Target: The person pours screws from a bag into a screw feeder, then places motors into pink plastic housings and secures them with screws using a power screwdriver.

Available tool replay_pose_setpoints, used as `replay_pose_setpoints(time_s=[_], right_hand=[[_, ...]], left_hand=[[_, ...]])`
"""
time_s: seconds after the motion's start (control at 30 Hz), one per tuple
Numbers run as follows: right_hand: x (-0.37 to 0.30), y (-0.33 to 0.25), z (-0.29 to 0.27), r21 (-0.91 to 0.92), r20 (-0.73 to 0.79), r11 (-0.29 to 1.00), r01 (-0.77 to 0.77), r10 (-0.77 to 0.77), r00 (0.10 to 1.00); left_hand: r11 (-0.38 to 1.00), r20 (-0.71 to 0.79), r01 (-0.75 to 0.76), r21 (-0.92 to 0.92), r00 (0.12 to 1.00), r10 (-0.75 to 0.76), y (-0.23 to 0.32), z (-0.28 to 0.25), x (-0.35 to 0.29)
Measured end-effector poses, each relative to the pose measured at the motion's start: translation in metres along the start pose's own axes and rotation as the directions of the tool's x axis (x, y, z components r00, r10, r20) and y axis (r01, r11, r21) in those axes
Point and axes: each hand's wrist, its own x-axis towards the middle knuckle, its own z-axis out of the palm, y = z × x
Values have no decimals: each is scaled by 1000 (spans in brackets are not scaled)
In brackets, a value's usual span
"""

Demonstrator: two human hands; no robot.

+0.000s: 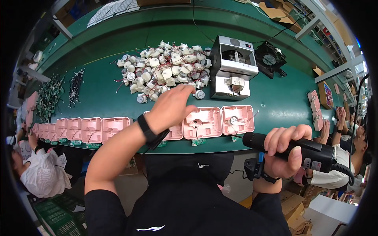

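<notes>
My right hand is wrapped around a black corded electric screwdriver, its nose pointing left toward the nearest pink casing. My left hand reaches over the row with fingers and thumb apart, holding nothing that shows. Just beyond its fingertips lies a small round motor, at the near edge of a pile of white and silver motors with red wires. Under and beside this hand, a pink plastic casing lies open. The rightmost pink casing has a motor inside it.
More pink casings with green circuit boards line the table's near edge to the left. A screw feeder stands behind the row, with a black fan beside it. Wire bundles lie far left. Other people sit at both sides.
</notes>
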Motion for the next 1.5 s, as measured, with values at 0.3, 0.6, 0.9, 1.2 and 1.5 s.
replay_pose_setpoints(time_s=[0.3, 0.6, 0.9, 1.2, 1.5], right_hand=[[-11, -9, -7, -24, -6, 1000, 15, -15, 1000], [-12, -2, -9, -41, 21, 998, 39, -38, 999], [-14, -8, -8, -80, 20, 994, 71, -69, 997], [-15, -4, -6, -99, 10, 994, 37, -37, 999], [-16, 1, -4, -119, 13, 993, -19, 21, 1000]], left_hand=[[954, -41, 173, 246, 985, -168, 0, 39, 54], [963, -46, 176, 202, 984, -171, -4, 45, 51], [589, 322, 449, -672, 893, -313, -18, -16, 63], [326, 33, 139, -935, 950, -311, 6, -98, 43], [413, 66, 232, -881, 923, -379, -31, -79, 2]])
